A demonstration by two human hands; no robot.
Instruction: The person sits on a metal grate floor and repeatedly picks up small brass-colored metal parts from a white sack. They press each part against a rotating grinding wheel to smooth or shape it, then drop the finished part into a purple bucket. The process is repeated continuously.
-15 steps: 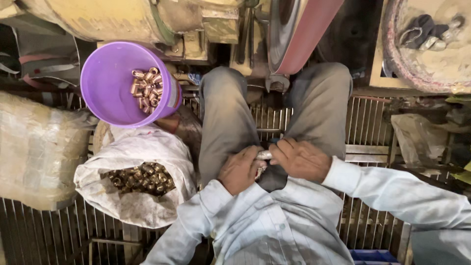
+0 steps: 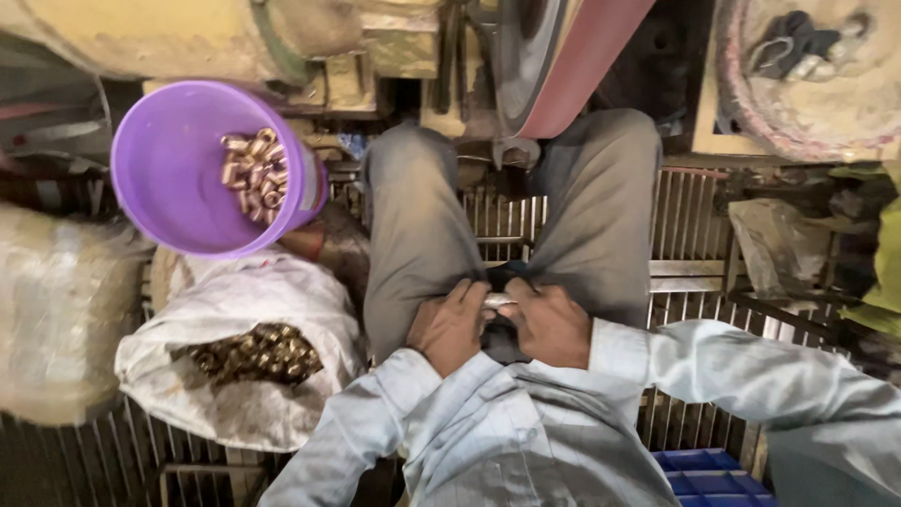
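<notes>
Seated, I look down at my lap, with grey trousers and a pale blue shirt. My left hand (image 2: 449, 324) and my right hand (image 2: 552, 324) meet between my thighs, and both pinch a small silvery metal fitting (image 2: 498, 300). To my left, a white sack (image 2: 235, 347) lies open with many brass fittings (image 2: 253, 354) inside. Above the sack, a purple plastic bucket (image 2: 178, 178) tilts toward me and holds a smaller heap of shinier brass fittings (image 2: 253, 174).
A red-rimmed wheel of a machine (image 2: 572, 56) stands ahead between my knees. The floor is a metal grating (image 2: 685, 225). A bulky pale sack (image 2: 56, 319) lies far left, a blue crate (image 2: 713, 469) sits lower right, and a round dusty tray with rags (image 2: 807, 66) is upper right.
Both hands stay together in my lap on the small fitting, with only a slight shift of the fingers.
</notes>
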